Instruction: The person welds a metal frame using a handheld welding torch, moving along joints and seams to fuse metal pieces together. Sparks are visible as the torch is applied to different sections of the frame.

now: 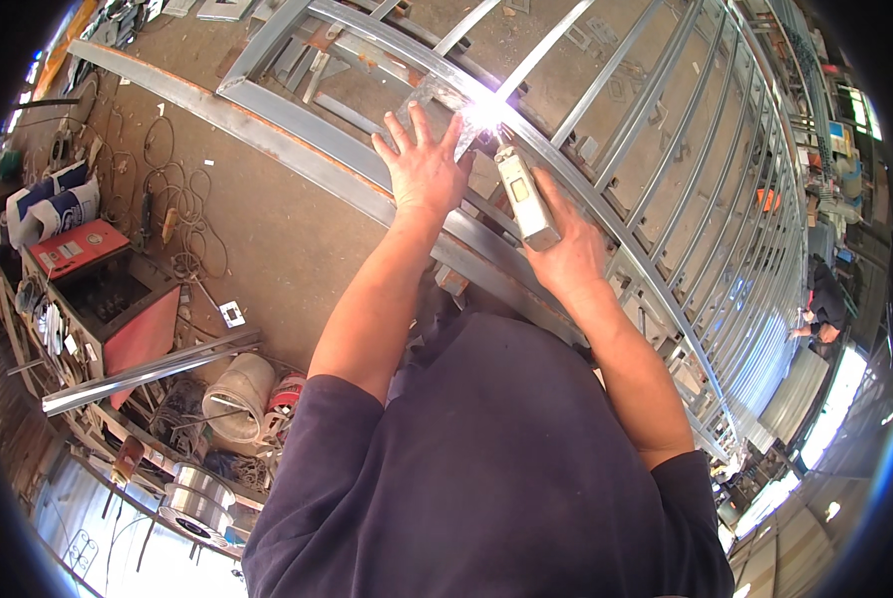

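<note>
My right hand point(573, 249) is wrapped round a boxy, light-coloured welding gun point(526, 199). Its tip points at a joint on a grey metal frame point(656, 261), where a bright white arc point(486, 116) glares and washes out the details. Just left of the glare, my left hand point(427, 167) is open with its fingers spread, beside a small grey metal plate point(432, 95). Whether its thumb side touches the plate or frame is hard to make out. Long parallel bars of the frame run off to the right.
A rusty-edged steel beam point(217, 115) crosses on the left. Beyond it stand a red machine case point(73, 247), a dirty bucket point(237, 397) and a wire spool point(197, 503). Cable loops point(182, 189) lie on the floor. Another person point(823, 304) bends at the far right.
</note>
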{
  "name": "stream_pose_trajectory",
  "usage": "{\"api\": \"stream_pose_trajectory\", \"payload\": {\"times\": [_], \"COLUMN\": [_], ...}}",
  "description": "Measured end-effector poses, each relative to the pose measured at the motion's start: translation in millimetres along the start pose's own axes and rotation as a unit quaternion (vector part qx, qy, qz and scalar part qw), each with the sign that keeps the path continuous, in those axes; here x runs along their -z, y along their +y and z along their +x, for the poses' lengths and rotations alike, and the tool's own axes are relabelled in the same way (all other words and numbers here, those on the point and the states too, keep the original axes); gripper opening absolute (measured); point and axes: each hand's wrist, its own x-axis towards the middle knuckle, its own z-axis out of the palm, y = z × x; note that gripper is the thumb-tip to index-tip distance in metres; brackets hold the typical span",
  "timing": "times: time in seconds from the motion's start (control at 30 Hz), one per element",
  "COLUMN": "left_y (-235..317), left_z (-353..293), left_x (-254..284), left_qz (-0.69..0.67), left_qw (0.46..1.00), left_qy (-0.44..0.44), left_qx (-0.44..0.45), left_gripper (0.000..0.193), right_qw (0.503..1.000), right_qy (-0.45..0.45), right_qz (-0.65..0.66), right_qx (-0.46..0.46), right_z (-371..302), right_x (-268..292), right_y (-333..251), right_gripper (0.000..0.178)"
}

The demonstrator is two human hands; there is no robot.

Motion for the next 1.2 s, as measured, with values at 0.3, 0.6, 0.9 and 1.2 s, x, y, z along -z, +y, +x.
{"api": "stream_pose_trajectory", "payload": {"times": [0.3, 0.6, 0.9, 1.2], "left_y": [-2, -83, -63, -64], "left_z": [0, -32, -14, -11], "left_x": [1, -48, -38, -42], "left_qz": [-0.04, -0.337, -0.442, -0.403], "left_qw": [0.998, 0.752, 0.672, 0.679], "left_qy": [0.039, 0.34, 0.276, 0.271], "left_qx": [0.014, 0.454, 0.526, 0.551], "left_gripper": [0.084, 0.078, 0.075, 0.077], "right_qw": [0.975, 0.889, 0.758, 0.753], "right_qy": [-0.051, -0.253, -0.359, -0.386], "right_qz": [0.216, 0.379, 0.54, 0.529], "right_qx": [-0.022, -0.051, -0.067, -0.059], "right_z": [-16, 51, 106, 119], "right_x": [40, 61, -6, -19], "right_y": [12, 38, 25, 29], "right_gripper": [0.081, 0.044, 0.02, 0.021]}}
